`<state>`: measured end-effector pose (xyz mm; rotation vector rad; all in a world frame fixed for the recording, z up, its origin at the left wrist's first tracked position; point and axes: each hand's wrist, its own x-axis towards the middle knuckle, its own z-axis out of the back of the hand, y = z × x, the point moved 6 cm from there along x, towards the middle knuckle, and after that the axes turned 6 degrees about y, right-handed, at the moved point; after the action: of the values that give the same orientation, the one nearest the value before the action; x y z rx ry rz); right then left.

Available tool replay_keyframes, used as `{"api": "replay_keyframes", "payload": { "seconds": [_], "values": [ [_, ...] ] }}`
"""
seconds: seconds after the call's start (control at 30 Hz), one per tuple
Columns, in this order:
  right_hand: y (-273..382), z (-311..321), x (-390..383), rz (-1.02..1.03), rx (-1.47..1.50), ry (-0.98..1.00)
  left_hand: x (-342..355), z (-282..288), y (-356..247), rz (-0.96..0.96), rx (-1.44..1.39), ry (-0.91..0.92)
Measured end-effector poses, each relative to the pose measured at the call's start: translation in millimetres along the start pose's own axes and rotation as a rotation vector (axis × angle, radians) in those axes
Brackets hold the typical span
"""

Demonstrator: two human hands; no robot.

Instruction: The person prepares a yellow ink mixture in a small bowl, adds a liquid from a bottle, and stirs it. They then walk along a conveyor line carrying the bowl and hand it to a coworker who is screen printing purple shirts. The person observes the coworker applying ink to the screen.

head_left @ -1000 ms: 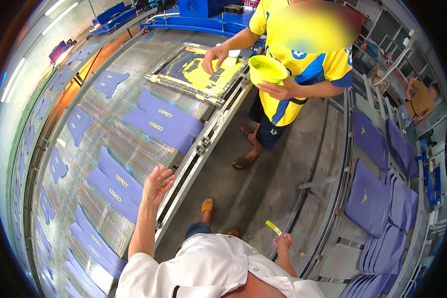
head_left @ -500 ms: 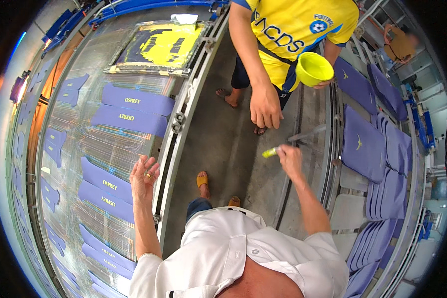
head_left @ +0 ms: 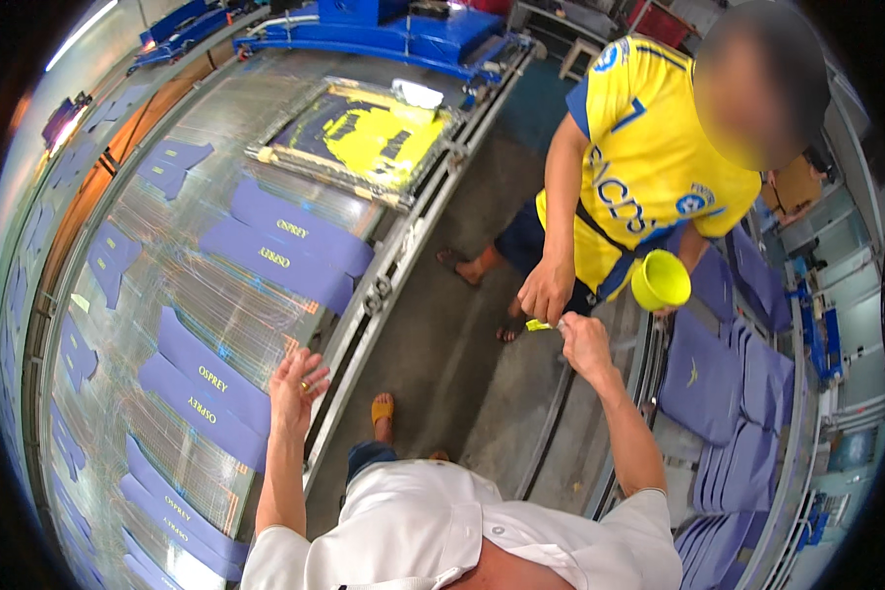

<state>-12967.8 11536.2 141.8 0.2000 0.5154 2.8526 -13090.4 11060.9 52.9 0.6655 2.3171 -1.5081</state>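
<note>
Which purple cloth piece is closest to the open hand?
The purple piece with pale lettering, lying right beside the open left hand at the table's edge. The others lie farther up or down the table.

Blue fabric pieces (head_left: 283, 258) on table; yellow cup (head_left: 660, 279); printing screen (head_left: 359, 138).

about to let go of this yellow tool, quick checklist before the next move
1. Right hand grips the small yellow tool: ok.
2. Co-worker's hand is on the tool too: ok.
3. Whose grip bears it: cannot tell.
4. Left hand is open and holds nothing, over the long table's edge: ok.
5. Co-worker's other hand is busy with a yellow cup: ok.
</note>
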Motion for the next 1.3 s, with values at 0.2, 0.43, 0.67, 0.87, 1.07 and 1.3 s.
{"api": "replay_keyframes", "payload": {
  "seconds": [0.2, 0.43, 0.67, 0.87, 1.07, 1.3],
  "values": [
    [20.8, -6.0, 44.4, -0.138, 0.063, -0.254, -4.6, -7.9, -1.2, 0.026, -0.017, 0.004],
    [42.8, -181.0, -57.9, -0.022, 0.355, 0.242, -4.9, -45.8, 18.0, 0.070, 0.011, 0.153],
    [-86.4, -398.1, -346.5, -0.689, 0.349, 0.978, -18.4, -56.9, 61.1, 0.236, 0.138, 0.346],
    [-94.9, -356.7, -356.5, -1.221, 0.572, 0.863, -20.6, -76.4, 69.0, 0.263, 0.189, 0.449],
    [-63.6, -332.1, -266.3, -1.167, 0.815, 0.648, -3.6, -87.2, 60.6, 0.191, 0.312, 0.509],
    [3.2, -293.7, -164.2, -0.977, 0.920, 0.573, -0.7, -82.8, 57.3, 0.152, 0.328, 0.592]
  ]
}}
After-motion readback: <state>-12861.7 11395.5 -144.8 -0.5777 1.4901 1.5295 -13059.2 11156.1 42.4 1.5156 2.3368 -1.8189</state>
